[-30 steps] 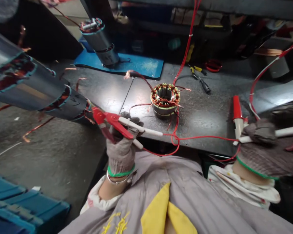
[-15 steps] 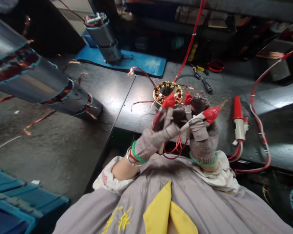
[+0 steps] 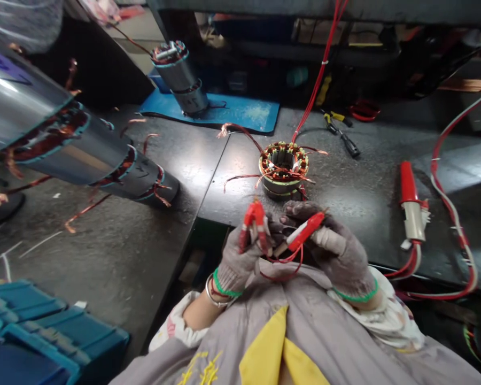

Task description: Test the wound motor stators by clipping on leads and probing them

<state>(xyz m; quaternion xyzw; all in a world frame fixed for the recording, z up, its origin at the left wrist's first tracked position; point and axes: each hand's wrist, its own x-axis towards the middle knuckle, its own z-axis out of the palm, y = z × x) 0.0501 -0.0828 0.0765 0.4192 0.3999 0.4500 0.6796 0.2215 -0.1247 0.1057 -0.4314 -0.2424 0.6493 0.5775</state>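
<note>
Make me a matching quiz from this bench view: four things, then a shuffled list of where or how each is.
Things
1. Left hand
2. Stator ring
3. Blue mat
4. Teal crates

Places and states
A. Under a standing metal cylinder
B. At the picture's lower left
C. Gripping a red clip
D. On the bench, near mid-picture

Right pairs: 1-C, 2-D, 3-A, 4-B

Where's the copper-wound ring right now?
Head view, just right of centre: the ring stands on the table near its front edge, beyond the left hand and right hand.
</note>
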